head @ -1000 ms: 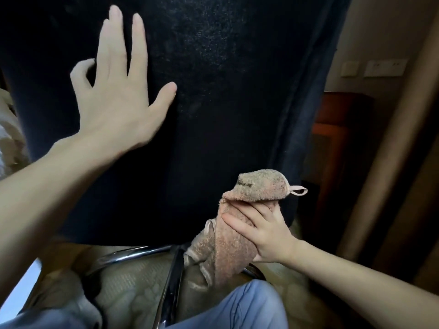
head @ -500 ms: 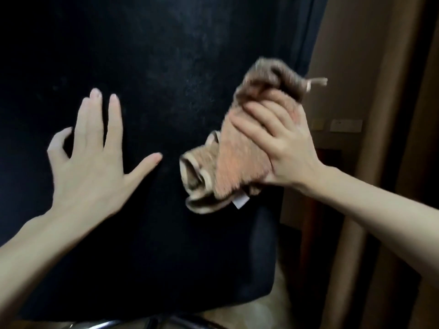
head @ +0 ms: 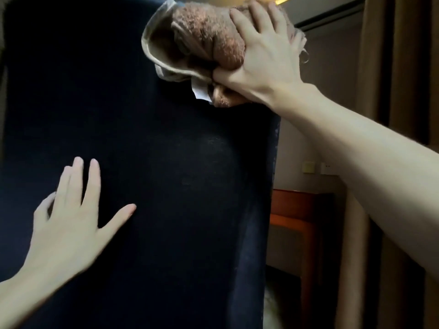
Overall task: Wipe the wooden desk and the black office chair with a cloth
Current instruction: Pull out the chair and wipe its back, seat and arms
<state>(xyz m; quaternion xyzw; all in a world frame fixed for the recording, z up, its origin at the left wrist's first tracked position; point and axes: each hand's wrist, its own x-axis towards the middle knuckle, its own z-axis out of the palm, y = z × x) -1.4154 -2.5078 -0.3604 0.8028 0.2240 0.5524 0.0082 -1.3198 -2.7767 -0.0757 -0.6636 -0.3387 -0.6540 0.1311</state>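
Note:
The black office chair's backrest (head: pixel 166 174) fills most of the view, upright and close in front of me. My right hand (head: pixel 259 58) grips a bunched brown cloth (head: pixel 202 39) and presses it against the backrest's top right corner. A pale hem and a white tag hang from the cloth's lower edge. My left hand (head: pixel 71 214) lies flat on the lower left of the backrest with fingers straight and spread. The chair's seat and base are out of view.
To the right of the chair stands reddish wooden furniture (head: pixel 301 224). Behind it is a wall with switch plates (head: pixel 308 167). A brown curtain (head: pixel 403 67) hangs at the far right.
My right hand has carried the cloth up from the bottom of the backrest to its top right corner. The view has tilted upward, so my left hand now appears lower in the frame.

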